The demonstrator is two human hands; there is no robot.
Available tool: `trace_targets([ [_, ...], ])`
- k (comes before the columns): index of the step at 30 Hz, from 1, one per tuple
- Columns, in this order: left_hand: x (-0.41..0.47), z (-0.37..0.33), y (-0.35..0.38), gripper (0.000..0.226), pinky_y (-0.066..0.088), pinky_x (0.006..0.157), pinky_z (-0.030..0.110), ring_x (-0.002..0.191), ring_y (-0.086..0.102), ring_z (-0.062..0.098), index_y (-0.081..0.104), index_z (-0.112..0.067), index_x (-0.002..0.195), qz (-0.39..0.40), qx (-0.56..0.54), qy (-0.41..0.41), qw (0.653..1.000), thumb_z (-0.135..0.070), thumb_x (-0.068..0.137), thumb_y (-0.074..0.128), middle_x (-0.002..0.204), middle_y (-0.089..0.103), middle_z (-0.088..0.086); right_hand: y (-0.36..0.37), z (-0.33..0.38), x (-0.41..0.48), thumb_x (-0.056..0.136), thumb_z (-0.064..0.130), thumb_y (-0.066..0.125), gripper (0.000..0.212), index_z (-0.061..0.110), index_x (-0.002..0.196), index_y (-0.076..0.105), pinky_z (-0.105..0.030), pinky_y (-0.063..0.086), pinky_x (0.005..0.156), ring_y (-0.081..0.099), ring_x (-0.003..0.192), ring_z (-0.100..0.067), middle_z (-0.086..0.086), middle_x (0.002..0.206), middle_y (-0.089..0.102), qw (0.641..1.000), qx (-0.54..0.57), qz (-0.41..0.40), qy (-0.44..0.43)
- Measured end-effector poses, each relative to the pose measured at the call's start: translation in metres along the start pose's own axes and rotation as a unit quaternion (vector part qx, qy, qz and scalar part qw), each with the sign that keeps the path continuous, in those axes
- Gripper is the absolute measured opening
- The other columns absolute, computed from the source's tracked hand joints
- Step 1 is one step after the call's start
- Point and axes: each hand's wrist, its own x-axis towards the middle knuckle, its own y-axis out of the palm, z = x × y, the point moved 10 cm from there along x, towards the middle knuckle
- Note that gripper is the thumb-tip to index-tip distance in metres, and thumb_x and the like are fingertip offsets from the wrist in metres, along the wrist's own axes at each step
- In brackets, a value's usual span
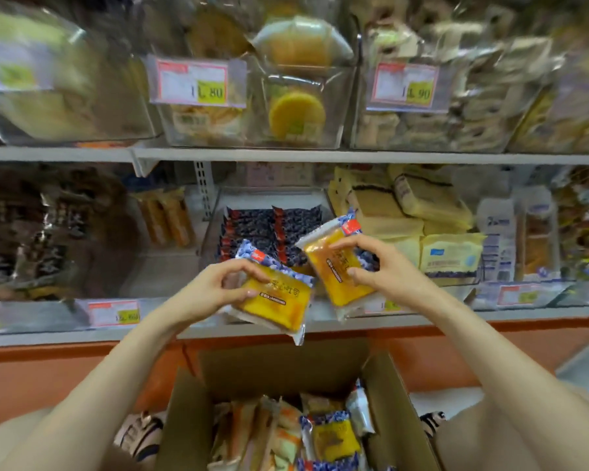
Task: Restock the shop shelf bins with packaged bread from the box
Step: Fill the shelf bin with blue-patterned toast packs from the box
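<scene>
My left hand (215, 287) grips a yellow bread pack with a blue-patterned edge (279, 300), tilted, in front of the lower shelf. My right hand (378, 263) pinches a second pack of the same kind (334, 256), held a little higher and to the right. Both packs hover just before a clear shelf bin (218, 212) that holds several blue-patterned packs lying flat. Below, an open cardboard box (184, 413) contains several more packaged breads, one of them the same yellow kind (334, 440).
Upper shelf bins (347, 107) hold round cakes and sliced breads behind price tags. To the right of the target bin stand pale yellow cake packs (449, 256); to the left, dark packaged goods (48, 232). An orange base panel (48, 379) runs under the shelf.
</scene>
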Motion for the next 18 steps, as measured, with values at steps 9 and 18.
trace_targets([
  [9, -0.022, 0.009, -0.101, 0.028, 0.042, 0.100, 0.050, 0.113, 0.053, 0.017, 0.065, -0.036, 0.093, -0.299, 0.002, -0.003, 0.954, -0.009, 0.085, 0.064, 0.109, 0.061, -0.014, 0.034, 0.004, 0.101, 0.080, -0.001, 0.054, 0.049, 0.041, 0.104, 0.059, -0.045, 0.051, 0.087, 0.059, 0.107, -0.023, 0.004, 0.125, 0.060, 0.963, -0.236, 0.127, 0.010],
  [18, -0.033, 0.017, -0.117, 0.025, 0.042, 0.099, 0.048, 0.113, 0.052, 0.019, 0.063, -0.032, 0.098, -0.356, 0.003, -0.024, 0.934, -0.010, 0.086, 0.064, 0.108, 0.060, -0.009, 0.078, -0.028, 0.123, 0.078, -0.005, 0.055, 0.038, 0.028, 0.092, 0.065, -0.035, 0.050, 0.074, 0.057, 0.100, -0.025, 0.000, 0.117, 0.057, 0.903, -0.292, 0.298, 0.099],
])
